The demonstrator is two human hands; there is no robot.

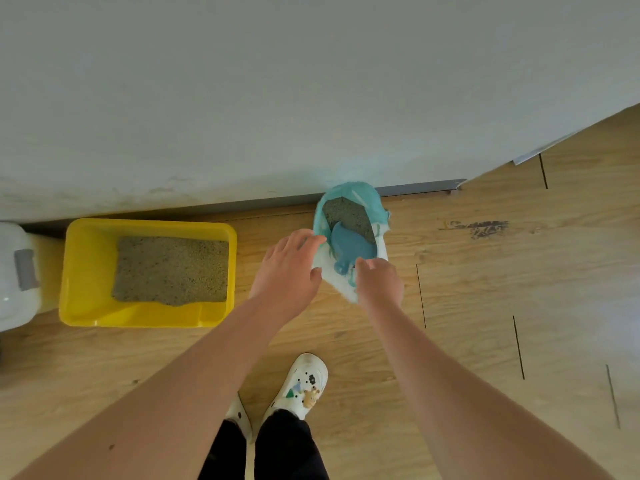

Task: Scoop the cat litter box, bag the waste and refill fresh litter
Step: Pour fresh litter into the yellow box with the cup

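The left grip (291, 268) is pinching the side rim of the teal-and-white woven sack of fresh litter (372, 202), fingers lying over the edge and thumb pressing the white fold beneath, probably to keep the floppy mouth from collapsing. The right grip (379, 282) is curling over the sack's near rim, its fingertips (360, 262) touching or just beside the handle of the blue plastic scoop (349, 242). Whether it is clamping on the handle or the fabric, I cannot tell. The scoop is lying just beyond both grips, on the grey granules inside the sack. The sack is leaning against the pale wall (311, 98) beyond the grips, which is likely helping it stay upright. The yellow rectangular plastic litter box (86, 271) is sitting on the wooden floor (485, 289), well outside the left grip, and is only partly covered with litter, so refilling appears to be the step in hand.
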